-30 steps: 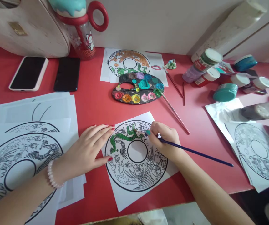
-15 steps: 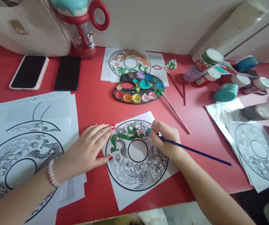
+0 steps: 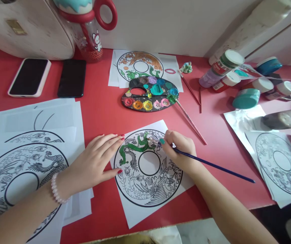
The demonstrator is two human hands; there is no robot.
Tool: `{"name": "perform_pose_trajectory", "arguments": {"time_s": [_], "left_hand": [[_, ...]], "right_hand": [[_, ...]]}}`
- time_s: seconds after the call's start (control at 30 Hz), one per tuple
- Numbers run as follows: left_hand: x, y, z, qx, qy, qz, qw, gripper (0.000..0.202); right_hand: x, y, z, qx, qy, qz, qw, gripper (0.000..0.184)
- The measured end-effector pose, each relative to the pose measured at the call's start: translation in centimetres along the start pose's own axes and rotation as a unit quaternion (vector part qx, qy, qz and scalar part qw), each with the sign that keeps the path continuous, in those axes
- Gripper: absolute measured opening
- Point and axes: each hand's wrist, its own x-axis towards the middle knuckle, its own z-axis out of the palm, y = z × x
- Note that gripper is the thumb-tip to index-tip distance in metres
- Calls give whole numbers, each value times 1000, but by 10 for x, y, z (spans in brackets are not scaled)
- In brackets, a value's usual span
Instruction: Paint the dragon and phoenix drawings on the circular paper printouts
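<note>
A paper sheet [image 3: 135, 217] with a printed ring of a dragon and a phoenix lies tilted on the red table. Part of its dragon [image 3: 132, 148] is painted green. My left hand [image 3: 98, 161] lies flat with fingers stretched, its fingertips on the sheet's left edge. Pinched in my right hand [image 3: 179, 149] is a paintbrush [image 3: 214, 165] with a dark blue handle. Its tip touches the dragon near the green part, while the handle slants down to the right. Beyond the sheet sits a paint palette [image 3: 149, 96] with several colours.
A second brush [image 3: 191, 122] leans on the palette's right end. Several paint jars [image 3: 245, 98] stand at the right, near more printed sheets [image 3: 282, 166]. On the left are stacked prints [image 3: 78, 135], two phones [image 3: 71, 78] and a red-handled cup [image 3: 87, 44]. A partly painted sheet [image 3: 171, 79] lies behind the palette.
The brush handle's far end has swung slightly down and right, and the tip has shifted a little left on the dragon. My left hand stays in place. The view has shifted slightly.
</note>
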Motion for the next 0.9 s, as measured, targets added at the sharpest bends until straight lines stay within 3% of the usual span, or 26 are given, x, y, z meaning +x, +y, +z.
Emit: {"name": "perform_pose_trajectory", "arguments": {"time_s": [0.27, 0.5, 0.73, 0.9], "left_hand": [[0, 0, 0, 6, 0, 4, 1000, 78], [0, 0, -1, 5, -7, 2, 1000, 80], [0, 0, 0, -5, -7, -3, 1000, 79], [0, 0, -1, -2, -12, -4, 1000, 80]], "right_hand": [[1, 2, 1, -40, 67, 32, 996, 32], [1, -4, 5, -30, 3, -8, 1000, 32], [0, -2, 4, -56, 60, 36, 996, 33], [1, -3, 5, -42, 42, 33, 998, 31]]}}
